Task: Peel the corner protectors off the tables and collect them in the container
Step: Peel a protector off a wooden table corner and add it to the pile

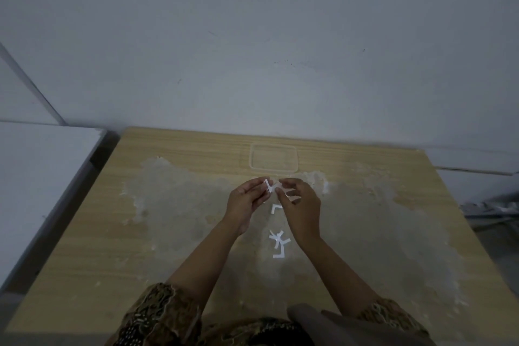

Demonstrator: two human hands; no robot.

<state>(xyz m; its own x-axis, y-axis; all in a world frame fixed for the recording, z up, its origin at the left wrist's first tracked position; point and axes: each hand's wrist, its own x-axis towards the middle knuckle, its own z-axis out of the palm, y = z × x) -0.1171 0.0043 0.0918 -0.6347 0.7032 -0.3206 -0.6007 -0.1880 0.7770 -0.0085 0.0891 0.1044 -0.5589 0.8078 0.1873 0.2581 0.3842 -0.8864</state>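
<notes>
Both hands meet above the middle of the wooden table [84, 247]. My left hand [245, 199] and my right hand [300, 205] pinch a small white corner protector [270, 186] between their fingertips. Just beyond the hands stands a clear square container [273, 157], which looks empty. On the table below my right hand lies a white L-shaped protector [276, 208]. Closer to me lies a small heap of white protectors [279, 241].
A pale, rough patch of residue [182, 205] covers much of the tabletop. A white table or panel [36, 177] stands to the left across a dark gap. The grey wall [252, 50] rises right behind the table. Clutter lies on the floor at right [491, 211].
</notes>
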